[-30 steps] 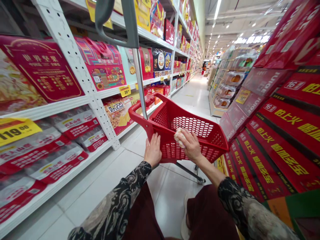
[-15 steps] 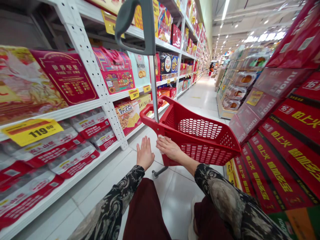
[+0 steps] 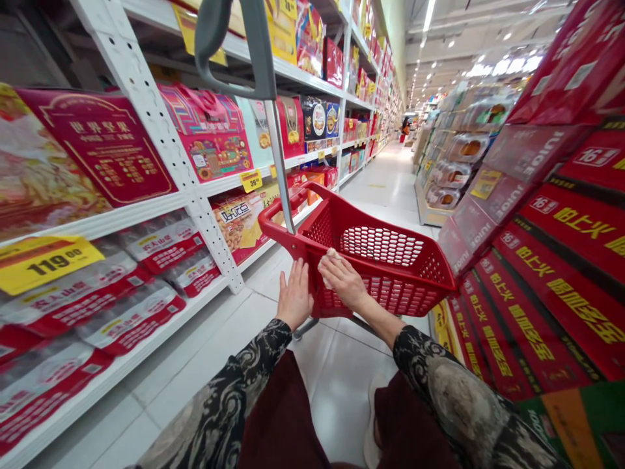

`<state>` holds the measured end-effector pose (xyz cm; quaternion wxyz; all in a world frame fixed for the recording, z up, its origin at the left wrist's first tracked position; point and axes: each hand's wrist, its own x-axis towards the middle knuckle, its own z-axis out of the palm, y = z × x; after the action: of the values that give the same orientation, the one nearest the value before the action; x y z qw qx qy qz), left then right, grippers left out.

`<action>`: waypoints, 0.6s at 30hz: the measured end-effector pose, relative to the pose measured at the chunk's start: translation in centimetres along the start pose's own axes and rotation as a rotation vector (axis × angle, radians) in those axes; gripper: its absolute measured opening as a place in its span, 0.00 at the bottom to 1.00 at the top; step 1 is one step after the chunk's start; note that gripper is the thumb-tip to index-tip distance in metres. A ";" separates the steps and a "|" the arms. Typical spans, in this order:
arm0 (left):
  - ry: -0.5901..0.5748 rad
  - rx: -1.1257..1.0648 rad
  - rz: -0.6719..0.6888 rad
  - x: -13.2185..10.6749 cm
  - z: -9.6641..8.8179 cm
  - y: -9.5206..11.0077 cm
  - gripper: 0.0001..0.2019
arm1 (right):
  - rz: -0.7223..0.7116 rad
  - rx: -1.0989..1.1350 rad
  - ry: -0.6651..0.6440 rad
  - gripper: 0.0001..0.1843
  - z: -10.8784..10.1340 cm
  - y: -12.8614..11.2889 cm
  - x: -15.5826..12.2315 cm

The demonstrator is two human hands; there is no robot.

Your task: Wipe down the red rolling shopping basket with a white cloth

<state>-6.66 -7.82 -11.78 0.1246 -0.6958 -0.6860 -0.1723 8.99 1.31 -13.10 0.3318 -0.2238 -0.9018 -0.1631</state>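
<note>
A red plastic shopping basket (image 3: 306, 253) with perforated sides stands on the floor in front of me. Its metal rod (image 3: 280, 163) rises to a grey loop handle (image 3: 265, 62). My right hand (image 3: 349, 283) presses a crumpled white tissue or cloth (image 3: 331, 255) against the near side of the basket, just below the rim. Left of it, my left hand (image 3: 295, 298) is open, fingers extended, at the basket's near corner; whether it touches the plastic I cannot tell.
White shelving (image 3: 195, 202) with boxed snacks and packs of bottled water (image 3: 151, 303) lines the left. Stacked red drink cartons (image 3: 551, 293) rise close on the right. Beyond the basket, a tiled aisle (image 3: 383, 172) runs back past wrapped goods (image 3: 456, 156); a person is far off.
My right hand has slid right along the basket side, and more of the white wipe shows. My left hand has moved right and closer to the basket. The view has shifted slightly.
</note>
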 end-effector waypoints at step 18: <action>-0.076 0.138 0.193 7.1 -2.2 2.2 0.31 | 0.483 -0.149 0.079 0.21 -4.8 5.2 -8.5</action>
<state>-4.65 -2.28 -6.76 0.1621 -0.7544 -0.6303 -0.0856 19.97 1.02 -14.58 0.3787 -0.4501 -0.7940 -0.1537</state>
